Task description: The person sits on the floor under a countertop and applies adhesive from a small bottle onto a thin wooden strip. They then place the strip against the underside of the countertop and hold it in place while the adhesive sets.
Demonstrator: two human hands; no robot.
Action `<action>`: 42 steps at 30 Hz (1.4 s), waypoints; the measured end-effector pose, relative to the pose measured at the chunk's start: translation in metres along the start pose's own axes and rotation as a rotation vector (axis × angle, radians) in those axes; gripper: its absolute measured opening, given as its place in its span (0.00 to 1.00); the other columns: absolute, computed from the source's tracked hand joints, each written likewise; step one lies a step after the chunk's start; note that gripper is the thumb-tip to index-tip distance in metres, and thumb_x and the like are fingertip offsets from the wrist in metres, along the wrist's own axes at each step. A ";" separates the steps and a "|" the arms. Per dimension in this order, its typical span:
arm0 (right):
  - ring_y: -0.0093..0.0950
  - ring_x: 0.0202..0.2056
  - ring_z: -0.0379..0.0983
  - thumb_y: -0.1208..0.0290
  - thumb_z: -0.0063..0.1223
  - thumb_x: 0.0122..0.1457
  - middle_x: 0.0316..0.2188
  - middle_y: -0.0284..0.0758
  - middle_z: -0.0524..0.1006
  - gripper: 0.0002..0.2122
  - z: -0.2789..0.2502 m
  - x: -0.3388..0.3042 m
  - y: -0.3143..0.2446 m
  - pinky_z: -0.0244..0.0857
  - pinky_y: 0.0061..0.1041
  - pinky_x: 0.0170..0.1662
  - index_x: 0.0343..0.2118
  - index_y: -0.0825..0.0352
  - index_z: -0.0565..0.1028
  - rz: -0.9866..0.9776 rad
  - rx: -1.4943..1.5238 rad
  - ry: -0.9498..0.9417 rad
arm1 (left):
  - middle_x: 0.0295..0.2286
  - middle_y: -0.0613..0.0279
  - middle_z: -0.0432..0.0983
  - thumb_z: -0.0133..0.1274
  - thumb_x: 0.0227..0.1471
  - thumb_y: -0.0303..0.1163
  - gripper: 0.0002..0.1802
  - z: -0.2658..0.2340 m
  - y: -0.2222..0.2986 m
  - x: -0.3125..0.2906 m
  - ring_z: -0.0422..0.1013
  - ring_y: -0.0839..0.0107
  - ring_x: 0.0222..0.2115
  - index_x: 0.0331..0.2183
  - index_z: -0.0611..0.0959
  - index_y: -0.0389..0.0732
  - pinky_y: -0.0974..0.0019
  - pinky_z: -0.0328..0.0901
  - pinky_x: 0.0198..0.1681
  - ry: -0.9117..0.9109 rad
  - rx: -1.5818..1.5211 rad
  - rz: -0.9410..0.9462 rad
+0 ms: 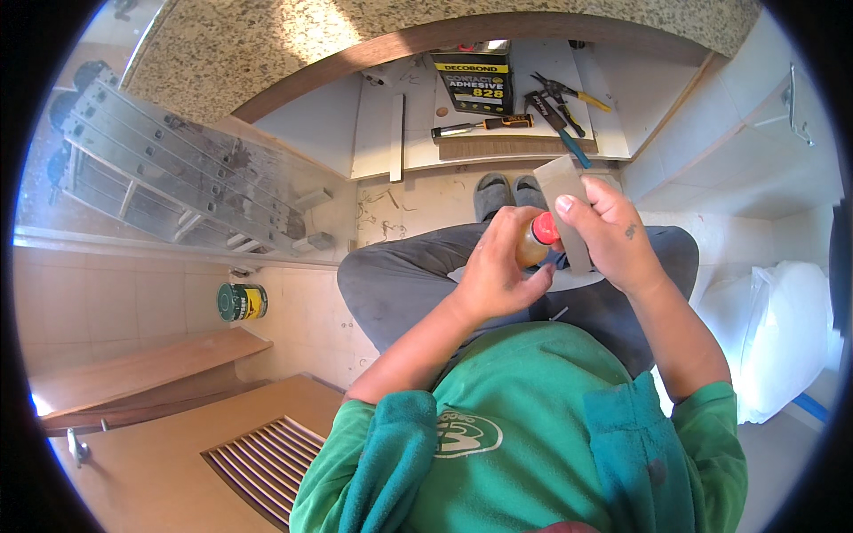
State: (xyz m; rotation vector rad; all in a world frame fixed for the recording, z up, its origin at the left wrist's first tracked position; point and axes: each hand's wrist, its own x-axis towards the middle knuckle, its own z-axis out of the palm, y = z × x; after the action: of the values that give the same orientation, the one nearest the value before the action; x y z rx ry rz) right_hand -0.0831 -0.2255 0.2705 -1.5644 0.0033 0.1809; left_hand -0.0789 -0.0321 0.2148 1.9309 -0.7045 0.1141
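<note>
Clasped by the left hand [498,268], a red-capped bottle [531,249]; pinched by the right hand [615,238], a flat grey strip [554,180].
The bottle is tilted above the lap [400,274], its cap [546,228] just beside the strip, though contact is hard to tell. Beyond the shoes [491,194], a chisel [506,123] lies before a black-and-yellow can [474,85].

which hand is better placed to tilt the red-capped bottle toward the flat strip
Probably the left hand: its grip is on the bottle, with the red cap beside the strip, while the right hand holds that strip.
</note>
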 end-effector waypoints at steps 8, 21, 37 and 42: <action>0.15 0.33 0.73 0.67 0.52 0.67 0.32 0.30 0.80 0.10 -0.010 -0.004 -0.009 0.69 0.21 0.38 0.42 0.69 0.78 0.066 0.091 -0.024 | 0.42 0.50 0.72 0.68 0.43 0.23 0.34 -0.007 -0.002 -0.002 0.71 0.51 0.43 0.52 0.73 0.37 0.56 0.69 0.48 -0.037 -0.029 0.050; 0.13 0.34 0.71 0.65 0.53 0.67 0.33 0.27 0.79 0.12 -0.013 0.001 -0.012 0.68 0.20 0.38 0.42 0.70 0.78 0.003 0.024 -0.135 | 0.40 0.52 0.70 0.66 0.39 0.21 0.30 -0.006 0.000 0.005 0.70 0.54 0.42 0.47 0.76 0.38 0.57 0.68 0.46 0.003 -0.041 0.103; 0.14 0.35 0.71 0.67 0.53 0.67 0.33 0.27 0.79 0.11 -0.011 -0.002 -0.017 0.68 0.20 0.39 0.42 0.70 0.78 0.023 -0.036 -0.203 | 0.39 0.50 0.75 0.65 0.39 0.22 0.27 -0.001 -0.005 0.003 0.75 0.49 0.38 0.45 0.77 0.36 0.57 0.71 0.44 -0.021 -0.046 0.098; 0.14 0.31 0.65 0.68 0.54 0.66 0.27 0.26 0.73 0.09 -0.006 -0.006 -0.021 0.65 0.22 0.35 0.35 0.70 0.76 -0.029 -0.256 -0.128 | 0.39 0.50 0.74 0.65 0.41 0.22 0.25 -0.001 -0.007 0.001 0.75 0.47 0.39 0.43 0.77 0.36 0.56 0.71 0.42 -0.017 -0.010 0.089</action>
State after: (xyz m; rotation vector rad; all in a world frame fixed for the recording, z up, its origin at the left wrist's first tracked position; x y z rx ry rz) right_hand -0.0863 -0.2320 0.2916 -1.8037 -0.1485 0.2664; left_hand -0.0744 -0.0296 0.2096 1.8938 -0.8009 0.1487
